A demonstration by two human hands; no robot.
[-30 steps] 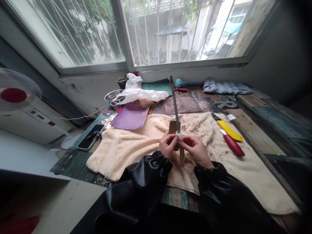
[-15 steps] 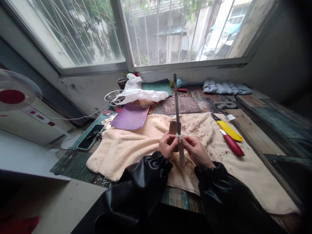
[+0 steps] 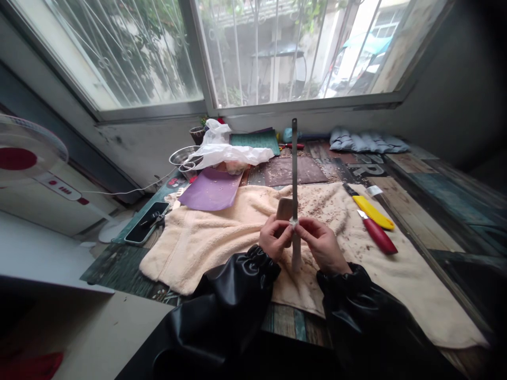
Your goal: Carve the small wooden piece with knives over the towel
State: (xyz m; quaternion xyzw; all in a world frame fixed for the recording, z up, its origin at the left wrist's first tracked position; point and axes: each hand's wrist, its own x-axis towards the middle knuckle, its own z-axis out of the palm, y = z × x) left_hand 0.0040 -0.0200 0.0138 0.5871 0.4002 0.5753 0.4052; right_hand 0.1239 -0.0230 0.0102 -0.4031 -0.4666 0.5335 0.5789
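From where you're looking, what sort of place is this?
Likely an indoor craft workspace: brown bits litter the beige towel, a red-handled knife lies on it, and a barred window stands behind.

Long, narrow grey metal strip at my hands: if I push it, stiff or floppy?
Probably fairly stiff: the long, narrow grey metal strip stands straight above the fingers, without visible bend. It may flex slightly, being so slender. Released, it would likely tip, since it stands tall and narrow.

White fan (image 3: 59,186) (red hub), phone (image 3: 141,224)
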